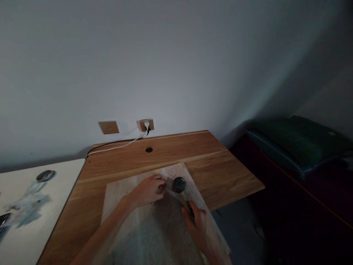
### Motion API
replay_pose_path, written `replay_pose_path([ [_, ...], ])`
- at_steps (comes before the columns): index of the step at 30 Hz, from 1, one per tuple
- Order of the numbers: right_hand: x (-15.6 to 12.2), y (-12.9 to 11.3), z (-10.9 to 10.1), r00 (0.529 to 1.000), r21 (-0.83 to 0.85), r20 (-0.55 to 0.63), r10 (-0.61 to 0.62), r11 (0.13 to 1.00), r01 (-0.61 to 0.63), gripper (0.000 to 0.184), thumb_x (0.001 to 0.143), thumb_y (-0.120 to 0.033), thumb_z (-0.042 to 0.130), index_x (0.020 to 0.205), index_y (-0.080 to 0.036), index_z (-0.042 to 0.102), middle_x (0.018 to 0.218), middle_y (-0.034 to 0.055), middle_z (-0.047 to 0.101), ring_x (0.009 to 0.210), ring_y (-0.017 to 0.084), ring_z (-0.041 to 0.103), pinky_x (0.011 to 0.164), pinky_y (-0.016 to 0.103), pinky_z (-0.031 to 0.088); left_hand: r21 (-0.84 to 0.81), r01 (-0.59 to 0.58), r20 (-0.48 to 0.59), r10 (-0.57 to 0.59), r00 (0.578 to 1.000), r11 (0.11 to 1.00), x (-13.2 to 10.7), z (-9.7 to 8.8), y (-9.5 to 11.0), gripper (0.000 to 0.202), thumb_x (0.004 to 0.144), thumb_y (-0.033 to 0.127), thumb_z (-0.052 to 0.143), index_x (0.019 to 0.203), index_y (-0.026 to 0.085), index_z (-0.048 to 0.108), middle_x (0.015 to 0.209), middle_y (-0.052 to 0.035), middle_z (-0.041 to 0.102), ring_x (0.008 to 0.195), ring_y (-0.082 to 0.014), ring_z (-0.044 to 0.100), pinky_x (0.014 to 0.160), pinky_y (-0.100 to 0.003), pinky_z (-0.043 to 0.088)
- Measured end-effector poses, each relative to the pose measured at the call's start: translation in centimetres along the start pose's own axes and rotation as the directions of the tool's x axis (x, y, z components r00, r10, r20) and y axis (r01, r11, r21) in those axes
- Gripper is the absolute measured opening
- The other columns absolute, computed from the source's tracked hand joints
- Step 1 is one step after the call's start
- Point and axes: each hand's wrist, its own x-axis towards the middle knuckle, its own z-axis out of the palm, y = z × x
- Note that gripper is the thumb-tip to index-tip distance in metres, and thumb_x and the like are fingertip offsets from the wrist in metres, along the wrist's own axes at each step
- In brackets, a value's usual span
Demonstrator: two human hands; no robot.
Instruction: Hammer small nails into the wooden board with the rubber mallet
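Observation:
My right hand [198,224] is wrapped round the handle of a mallet with a dark round head [179,184]. The mallet head is raised toward the far side of a pale wooden board [129,232]. Just left of it, my left hand [150,189] is closed, fingers curled together low over the board. Whatever those fingers pinch is too small and dim to make out. A small shiny bit [154,203] shows below the left hand. The board lies at an angle on a brown wooden table [234,176].
Against the wall, a socket [145,125] has plugs and cables leading left. A wall plate [109,127] is beside it. At left, a white table [63,184] holds crumpled plastic [30,202] and a round dark object [45,175]. A green cushion-like bundle [303,143] lies at right.

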Motion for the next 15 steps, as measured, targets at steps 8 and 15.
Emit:
replay_pose_path([
  [8, 0.2, 0.2, -0.1, 0.994, -0.019, 0.11, 0.018, 1.0, -0.016, 0.046, 0.103, -0.051, 0.037, 0.101, -0.019, 0.07, 0.076, 0.0082, 0.076, 0.065, 0.023, 0.072, 0.057, 0.029, 0.042, 0.323, 0.112, 0.096, -0.151, 0.984, 0.94, -1.3, 0.7, 2.7, 0.006, 0.076, 0.024, 0.067, 0.079, 0.02, 0.066, 0.096, -0.0082, 0.067, 0.096, -0.0273, 0.065, 0.09, -0.038, 0.049],
  [15, -0.4, 1.1, 1.0, 0.999, -0.077, -0.052, -0.005, 0.997, 0.001, 0.054, 0.101, -0.061, 0.039, 0.104, -0.019, 0.072, 0.071, 0.0077, 0.074, 0.062, 0.022, 0.07, 0.056, 0.027, 0.044, 0.258, 0.104, 0.058, -0.123, 0.991, 0.96, -0.7, 0.3, 2.3, 0.007, 0.077, 0.017, 0.061, 0.081, 0.021, 0.066, 0.095, -0.0057, 0.067, 0.09, -0.0236, 0.065, 0.083, -0.033, 0.048],
])
